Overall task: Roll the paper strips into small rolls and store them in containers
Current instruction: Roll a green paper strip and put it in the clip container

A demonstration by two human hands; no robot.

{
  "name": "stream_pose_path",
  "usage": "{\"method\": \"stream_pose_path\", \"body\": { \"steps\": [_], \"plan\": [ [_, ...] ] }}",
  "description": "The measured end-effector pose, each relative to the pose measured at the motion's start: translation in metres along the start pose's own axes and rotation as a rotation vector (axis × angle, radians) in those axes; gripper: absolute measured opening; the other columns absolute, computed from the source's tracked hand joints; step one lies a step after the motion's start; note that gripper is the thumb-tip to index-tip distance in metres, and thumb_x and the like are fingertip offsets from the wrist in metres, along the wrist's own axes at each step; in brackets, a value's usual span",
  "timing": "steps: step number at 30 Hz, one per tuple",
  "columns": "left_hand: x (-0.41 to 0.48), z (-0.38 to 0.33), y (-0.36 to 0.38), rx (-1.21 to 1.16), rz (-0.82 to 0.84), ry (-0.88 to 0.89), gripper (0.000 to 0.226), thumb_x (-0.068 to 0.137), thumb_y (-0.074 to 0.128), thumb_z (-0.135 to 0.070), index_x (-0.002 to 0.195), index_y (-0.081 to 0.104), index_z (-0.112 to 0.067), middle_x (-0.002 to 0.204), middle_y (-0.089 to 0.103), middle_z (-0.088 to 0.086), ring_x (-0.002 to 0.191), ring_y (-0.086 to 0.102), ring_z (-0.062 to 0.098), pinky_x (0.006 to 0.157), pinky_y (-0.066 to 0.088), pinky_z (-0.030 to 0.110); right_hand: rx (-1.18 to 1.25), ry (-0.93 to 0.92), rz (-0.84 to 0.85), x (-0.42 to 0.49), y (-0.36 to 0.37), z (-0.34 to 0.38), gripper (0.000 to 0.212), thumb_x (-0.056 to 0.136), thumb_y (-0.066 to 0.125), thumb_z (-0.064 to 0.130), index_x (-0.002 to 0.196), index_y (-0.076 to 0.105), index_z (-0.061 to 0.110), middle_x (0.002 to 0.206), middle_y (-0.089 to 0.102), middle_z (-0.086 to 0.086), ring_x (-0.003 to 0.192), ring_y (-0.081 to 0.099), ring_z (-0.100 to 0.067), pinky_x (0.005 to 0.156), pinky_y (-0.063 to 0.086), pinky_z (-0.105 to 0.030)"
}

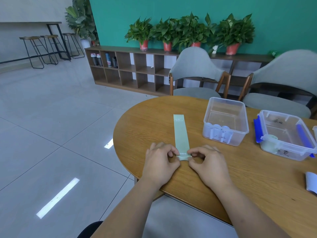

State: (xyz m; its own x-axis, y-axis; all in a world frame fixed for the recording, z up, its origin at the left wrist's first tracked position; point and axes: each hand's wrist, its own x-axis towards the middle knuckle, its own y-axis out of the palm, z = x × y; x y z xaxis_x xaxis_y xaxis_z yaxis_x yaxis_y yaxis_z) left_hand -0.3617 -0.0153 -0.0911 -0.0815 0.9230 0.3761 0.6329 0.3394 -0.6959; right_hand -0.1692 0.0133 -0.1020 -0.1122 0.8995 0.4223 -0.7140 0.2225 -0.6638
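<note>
While both hands sit at the near edge of the table (137, 126), each takes one corner of the same end of a pale green paper strip (181, 133). The left hand (160, 159) pinches that end between thumb and curled forefinger, and the right hand (208, 161) mirrors it from the other side. A pinch at each corner looks meant to keep the first turn square, so the roll does not wander into a cone.

From that curled end the strip lies flat on the wood and runs straight away towards the far edge, with a printed "30" at its far tip. By my reading the rolling has only begun, since nearly all of it is flat.

Towards the right edge stand two clear containers within easy reach. The open container (223, 117) holds a few white rolls (220, 127) against its near wall. Beyond it, the blue-clipped container (284, 127) holds a pale green roll (270, 141), so this strip probably belongs there. A loose white sheet (311, 182) lies at the right edge.
</note>
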Motion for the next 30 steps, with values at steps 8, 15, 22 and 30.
{"method": "stream_pose_path", "body": {
  "steps": [8,15,22,30],
  "plan": [
    [-0.0005,-0.0004,0.0015,0.054,-0.031,0.028,0.005,0.089,0.072,-0.038,0.091,0.076,-0.037,0.082,0.055,-0.019,0.096,0.046,0.008,0.089,0.041,0.032,-0.060,-0.027,-0.023,-0.0011,0.0021,-0.0006,0.009,0.080,0.083,0.031,0.087,0.080,0.036,0.083,0.063,0.022,0.087,0.054,-0.005,0.078,0.052,-0.031],
    [-0.0005,-0.0002,0.0005,0.073,0.000,0.028,0.015,0.085,0.072,-0.037,0.099,0.076,-0.038,0.085,0.056,-0.019,0.099,0.044,0.006,0.088,0.039,0.031,-0.135,-0.032,-0.009,-0.0015,0.0042,0.0000,0.017,0.077,0.083,0.033,0.093,0.081,0.036,0.085,0.062,0.022,0.088,0.052,-0.007,0.079,0.053,-0.034],
    [-0.0003,-0.0005,0.0007,0.063,-0.001,0.026,0.009,0.089,0.070,-0.040,0.095,0.077,-0.038,0.083,0.056,-0.019,0.098,0.045,0.006,0.087,0.038,0.031,-0.095,-0.033,-0.021,-0.0008,0.0028,-0.0001,0.009,0.080,0.082,0.031,0.087,0.080,0.035,0.080,0.063,0.020,0.085,0.053,-0.006,0.079,0.052,-0.034],
    [-0.0001,-0.0012,-0.0008,0.044,0.017,0.016,0.006,0.086,0.071,-0.040,0.089,0.076,-0.039,0.083,0.057,-0.019,0.098,0.044,0.003,0.088,0.037,0.030,-0.057,-0.008,-0.009,-0.0010,0.0008,0.0021,0.008,0.076,0.082,0.028,0.079,0.079,0.035,0.078,0.063,0.021,0.085,0.054,-0.005,0.077,0.051,-0.032]
  ]
}}
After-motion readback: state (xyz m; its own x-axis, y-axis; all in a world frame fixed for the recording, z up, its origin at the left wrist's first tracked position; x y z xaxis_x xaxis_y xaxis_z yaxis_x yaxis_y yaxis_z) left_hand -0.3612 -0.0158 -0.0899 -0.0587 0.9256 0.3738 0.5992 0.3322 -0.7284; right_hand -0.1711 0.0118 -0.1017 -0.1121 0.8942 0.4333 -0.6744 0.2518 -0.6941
